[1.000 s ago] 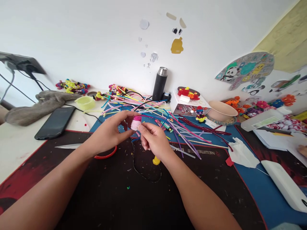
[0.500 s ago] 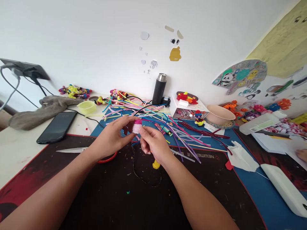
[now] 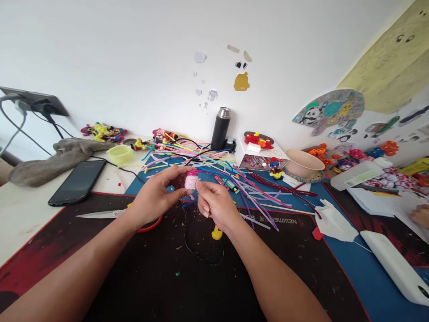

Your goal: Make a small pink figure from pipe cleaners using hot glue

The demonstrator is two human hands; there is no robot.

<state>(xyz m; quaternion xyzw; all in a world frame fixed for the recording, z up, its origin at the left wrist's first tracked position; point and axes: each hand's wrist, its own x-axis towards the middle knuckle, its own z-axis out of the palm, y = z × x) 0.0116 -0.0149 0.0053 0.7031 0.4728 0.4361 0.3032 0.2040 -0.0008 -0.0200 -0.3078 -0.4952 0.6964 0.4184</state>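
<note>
Between my hands is a small coiled pipe-cleaner piece point(image 3: 191, 181), deep pink at the top and pale pink to white below. My left hand point(image 3: 161, 191) grips it from the left, fingertips at its top and thumb at its lower edge. My right hand point(image 3: 216, 202) pinches its right side with thumb and forefinger; whatever else lies in those fingers is hidden. Scissors point(image 3: 100, 214) with red and yellow handles lie partly under my left forearm. A yellow object point(image 3: 216, 233) shows below my right hand, near a looped black cord point(image 3: 197, 255).
Loose pipe cleaners point(image 3: 201, 156) spread behind my hands, with a black thermos point(image 3: 220, 130) beyond. A phone point(image 3: 77, 182) lies left. On the right are a white box point(image 3: 263, 150), a bowl point(image 3: 303, 162), a white plastic bottle point(image 3: 358, 173) and another person's hand point(image 3: 420, 216).
The camera view has shifted slightly. More of the pink and white coil shows between my fingers; both hands keep their hold on it.
</note>
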